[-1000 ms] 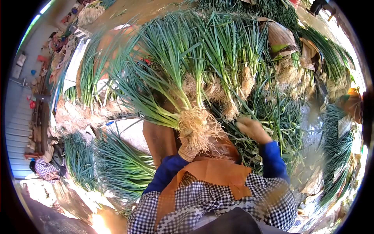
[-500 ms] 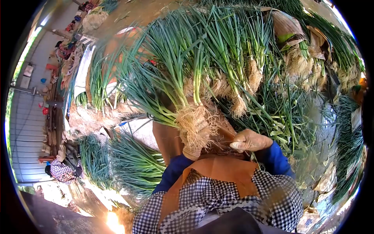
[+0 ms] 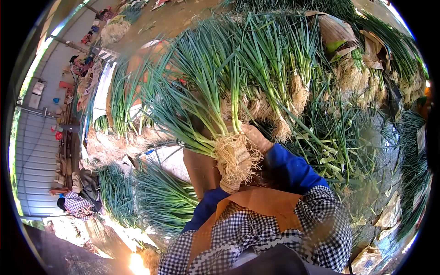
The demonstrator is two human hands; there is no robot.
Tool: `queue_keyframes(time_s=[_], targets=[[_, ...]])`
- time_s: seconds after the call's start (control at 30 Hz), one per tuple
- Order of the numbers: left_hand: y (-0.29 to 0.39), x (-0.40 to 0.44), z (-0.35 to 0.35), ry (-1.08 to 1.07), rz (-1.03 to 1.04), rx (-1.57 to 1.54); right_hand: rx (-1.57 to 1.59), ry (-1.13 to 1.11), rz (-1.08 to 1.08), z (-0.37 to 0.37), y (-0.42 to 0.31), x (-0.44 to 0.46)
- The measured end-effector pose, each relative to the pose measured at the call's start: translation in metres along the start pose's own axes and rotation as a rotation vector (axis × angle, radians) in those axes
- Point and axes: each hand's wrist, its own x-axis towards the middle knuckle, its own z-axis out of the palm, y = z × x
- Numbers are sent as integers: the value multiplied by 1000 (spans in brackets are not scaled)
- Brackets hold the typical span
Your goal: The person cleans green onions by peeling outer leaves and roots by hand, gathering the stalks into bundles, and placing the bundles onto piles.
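A bunch of long green stalks with pale tangled roots (image 3: 234, 151) hangs over my lap, its leaves fanning up and to the left. My left hand (image 3: 230, 183) is wrapped round the root end from below, its fingers partly hidden by roots. At the right side of the bunch, where stalks meet roots, my right hand (image 3: 256, 139) touches the stalks with bent fingers; its fingertips are hidden behind them. Just beyond lie more rooted stalks (image 3: 281, 129). A brown apron (image 3: 261, 204) covers my lap.
Loose green leaves (image 3: 339, 151) lie on the right. Another pile of stalks (image 3: 165, 197) is at the lower left, and rooted bundles (image 3: 123, 142) stand behind it. A person in a checked top (image 3: 79, 205) is at the far left. Wrapped bundles (image 3: 350, 73) lie at the upper right.
My right hand has come in from the right, past a point low beside the roots, up to the stalks of the bunch. My left hand keeps its hold.
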Motion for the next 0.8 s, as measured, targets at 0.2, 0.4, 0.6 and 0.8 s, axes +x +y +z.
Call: queue_keyframes(time_s=[0.2, 0.4, 0.6, 0.8], targets=[[-5, 3, -3, 6, -8, -29, -467, 308, 212, -27, -33, -38], [-6, 3, -2, 7, 14, -45, -674, 437, -155, -87, -16, 44], [-9, 5, -6, 30, 34, -71, -1287, 248, 74, -6, -109, 79], [-17, 7, 0, 56, 76, 29, -1614, 137, 259, -16, -98, 84]])
